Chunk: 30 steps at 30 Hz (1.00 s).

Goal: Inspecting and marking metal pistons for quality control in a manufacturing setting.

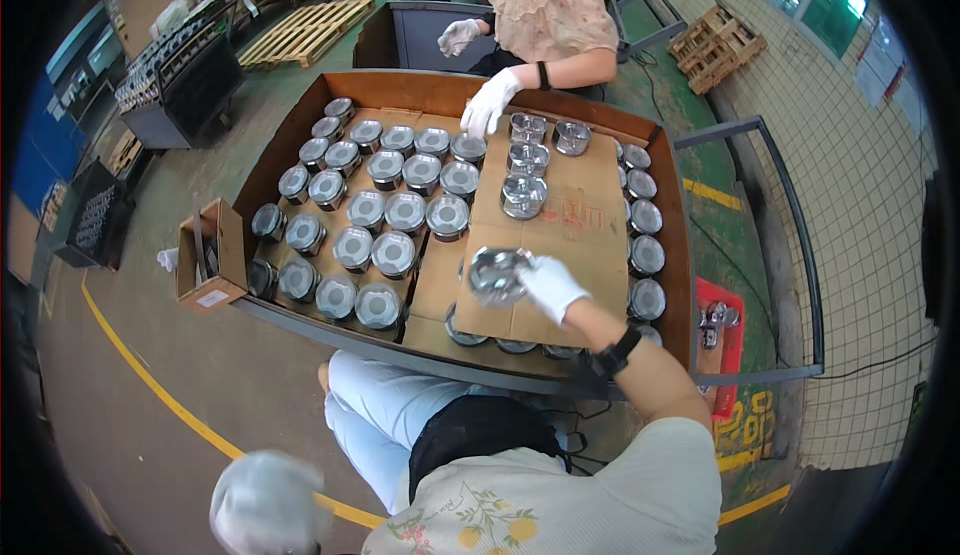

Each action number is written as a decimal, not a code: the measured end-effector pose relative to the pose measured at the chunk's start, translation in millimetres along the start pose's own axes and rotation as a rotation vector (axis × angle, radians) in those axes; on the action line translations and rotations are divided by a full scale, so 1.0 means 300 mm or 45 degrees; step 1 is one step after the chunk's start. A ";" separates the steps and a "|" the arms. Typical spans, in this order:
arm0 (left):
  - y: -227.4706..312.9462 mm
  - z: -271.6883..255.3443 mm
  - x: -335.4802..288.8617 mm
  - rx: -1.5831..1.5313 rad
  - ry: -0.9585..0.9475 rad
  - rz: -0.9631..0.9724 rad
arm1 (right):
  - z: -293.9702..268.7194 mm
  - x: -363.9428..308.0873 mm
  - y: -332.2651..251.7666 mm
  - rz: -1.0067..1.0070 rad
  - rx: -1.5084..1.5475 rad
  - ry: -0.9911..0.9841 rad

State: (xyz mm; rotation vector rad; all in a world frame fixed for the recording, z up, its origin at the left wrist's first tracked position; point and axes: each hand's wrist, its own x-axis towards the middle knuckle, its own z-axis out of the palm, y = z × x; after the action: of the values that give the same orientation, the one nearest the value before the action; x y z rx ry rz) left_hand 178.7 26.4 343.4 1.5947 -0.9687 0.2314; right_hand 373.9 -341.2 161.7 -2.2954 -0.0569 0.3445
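One-handed, gripping a piston [496, 277] by its edge in right hand [553, 288] with closed fingers, above cardboard sheet [590, 247] likely laid as divider; cannot tell finger state of blurred left hand [268, 503].

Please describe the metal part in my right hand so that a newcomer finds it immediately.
Find the large brown-walled bin, then the cardboard sheet on its right half. Over that sheet's left side, your white-gloved right hand holds a shiny metal part. Only it is in your hand; neighbours stand inside the bin.
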 end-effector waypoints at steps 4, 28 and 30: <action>-0.021 -0.040 0.056 -0.044 -0.088 -0.040 | -0.037 0.178 0.222 0.335 -0.192 0.211; 0.022 -0.076 0.115 -0.141 -0.089 -0.445 | 0.109 0.440 -0.150 0.020 -0.840 0.088; 0.032 -0.075 0.125 -0.129 -0.073 -0.479 | 0.175 0.521 -0.120 0.048 -0.819 -0.008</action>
State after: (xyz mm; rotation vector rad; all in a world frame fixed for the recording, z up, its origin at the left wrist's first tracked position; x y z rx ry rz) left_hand 203.7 30.0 380.3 1.6623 -0.6945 -0.1224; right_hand 512.9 -255.6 118.2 -2.9339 -0.1446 0.3935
